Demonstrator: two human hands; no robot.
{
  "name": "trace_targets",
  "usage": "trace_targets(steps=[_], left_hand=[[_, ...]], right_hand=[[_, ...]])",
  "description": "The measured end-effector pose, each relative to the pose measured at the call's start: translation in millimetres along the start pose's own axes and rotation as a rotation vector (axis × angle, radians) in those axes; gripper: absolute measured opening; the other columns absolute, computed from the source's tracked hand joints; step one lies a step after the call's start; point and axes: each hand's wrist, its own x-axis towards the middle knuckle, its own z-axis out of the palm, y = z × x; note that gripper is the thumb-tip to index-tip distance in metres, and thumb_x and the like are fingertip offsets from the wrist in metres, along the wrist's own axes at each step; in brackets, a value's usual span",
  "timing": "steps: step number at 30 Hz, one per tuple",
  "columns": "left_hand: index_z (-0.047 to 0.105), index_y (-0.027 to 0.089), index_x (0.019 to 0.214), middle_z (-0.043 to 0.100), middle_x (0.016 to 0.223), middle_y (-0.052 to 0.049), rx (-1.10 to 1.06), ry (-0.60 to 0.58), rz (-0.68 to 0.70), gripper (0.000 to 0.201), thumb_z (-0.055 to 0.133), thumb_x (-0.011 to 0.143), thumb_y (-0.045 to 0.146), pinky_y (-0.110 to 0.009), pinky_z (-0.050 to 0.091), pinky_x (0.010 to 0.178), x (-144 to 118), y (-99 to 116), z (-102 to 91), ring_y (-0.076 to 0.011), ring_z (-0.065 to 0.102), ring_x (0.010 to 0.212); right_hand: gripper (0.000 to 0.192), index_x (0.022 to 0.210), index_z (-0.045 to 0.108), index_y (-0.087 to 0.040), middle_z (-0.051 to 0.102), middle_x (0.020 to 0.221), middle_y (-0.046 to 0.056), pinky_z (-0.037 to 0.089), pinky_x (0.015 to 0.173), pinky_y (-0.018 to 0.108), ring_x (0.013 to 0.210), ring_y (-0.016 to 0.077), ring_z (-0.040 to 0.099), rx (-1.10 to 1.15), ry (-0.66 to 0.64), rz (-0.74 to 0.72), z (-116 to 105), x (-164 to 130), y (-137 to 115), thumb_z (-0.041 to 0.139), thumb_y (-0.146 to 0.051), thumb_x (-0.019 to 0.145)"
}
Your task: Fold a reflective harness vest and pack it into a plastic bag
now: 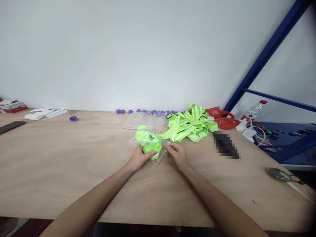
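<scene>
A bundled neon-yellow reflective strap (pixel 148 141) with silver stripes sits in a clear plastic bag (pixel 161 156) in front of me. My left hand (pixel 140 158) grips the bundle through the bag from below left, thumb across its front. With thumb and fingers, my right hand (pixel 175 153) pinches the bag's right edge. Just beyond lies a loose heap of the same reflective straps (pixel 190 126), with a black buckle (pixel 169 116) at its left. Whether a strap behind the bag joins the heap to the bundle, I cannot tell.
Several flat clear bags (pixel 144 120) lie behind the bundle, near a row of purple rolls (pixel 120 111) along the wall. A red plastic bag (pixel 222 118), a bottle (pixel 255 111) and a blue metal frame (pixel 266 49) stand right. A phone (pixel 11 126) and white papers (pixel 44 113) lie left.
</scene>
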Motion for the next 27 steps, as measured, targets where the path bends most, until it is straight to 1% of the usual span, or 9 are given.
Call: trace_targets(steps=[3,7,10,14,18,23,27], left_hand=[[0.070,0.014,0.103,0.077,0.108,-0.012,-0.001,0.035,0.004,0.051,0.087,0.066,0.045,-0.044,0.056,0.092,-0.3,0.7,0.7,-0.0311,0.071,0.101],[0.070,0.014,0.099,0.078,0.105,-0.013,-0.004,0.078,0.015,0.051,0.087,0.063,0.046,-0.043,0.057,0.089,-0.9,1.9,3.1,-0.0310,0.072,0.098],[0.070,0.015,0.101,0.078,0.107,-0.012,-0.001,0.130,0.034,0.052,0.088,0.063,0.045,-0.043,0.058,0.090,-1.1,3.0,5.1,-0.0307,0.072,0.099],[0.070,0.015,0.101,0.078,0.107,-0.013,0.006,0.179,0.045,0.049,0.087,0.065,0.043,-0.042,0.058,0.090,-1.4,4.4,7.4,-0.0306,0.072,0.100],[0.070,0.014,0.100,0.078,0.105,-0.013,0.007,0.185,0.041,0.048,0.086,0.066,0.042,-0.041,0.059,0.087,-2.1,6.4,9.7,-0.0308,0.073,0.099],[0.070,0.015,0.098,0.078,0.102,-0.012,0.018,0.176,0.015,0.047,0.087,0.065,0.043,-0.040,0.060,0.081,-2.4,7.4,10.9,-0.0311,0.074,0.095],[0.070,0.014,0.097,0.079,0.098,-0.011,0.034,0.189,0.002,0.046,0.087,0.065,0.043,-0.039,0.060,0.079,-1.5,5.5,8.5,-0.0306,0.074,0.092]], right_hand=[[0.044,0.077,0.067,-0.020,0.067,0.069,0.000,0.054,0.054,0.029,0.058,0.0161,0.061,0.019,-0.052,0.039,0.9,-0.6,-1.7,0.081,-0.061,0.068],[0.043,0.092,0.071,-0.021,0.071,0.084,0.002,0.058,0.058,0.029,0.068,0.0167,0.065,0.063,-0.154,0.079,1.0,-1.7,-5.0,0.081,-0.057,0.070],[0.046,0.101,0.070,-0.022,0.072,0.087,0.002,0.058,0.061,0.028,0.070,0.0164,0.066,0.082,-0.210,0.098,1.6,-2.3,-6.1,0.083,-0.052,0.069],[0.043,0.094,0.070,-0.020,0.070,0.074,0.000,0.056,0.065,0.026,0.066,0.0141,0.066,0.130,-0.242,0.183,2.5,-2.3,-5.0,0.084,-0.051,0.068],[0.041,0.086,0.070,-0.017,0.071,0.074,0.001,0.053,0.065,0.024,0.064,0.0115,0.066,0.209,-0.270,0.279,2.0,-2.4,-4.0,0.088,-0.048,0.065],[0.038,0.079,0.072,-0.017,0.070,0.071,0.000,0.051,0.063,0.025,0.061,0.0111,0.063,0.211,-0.217,0.230,3.4,-2.7,-1.2,0.089,-0.047,0.063],[0.038,0.076,0.072,-0.017,0.069,0.067,0.000,0.052,0.063,0.025,0.060,0.0113,0.062,0.194,-0.203,0.218,5.1,-2.2,0.0,0.088,-0.049,0.064]])
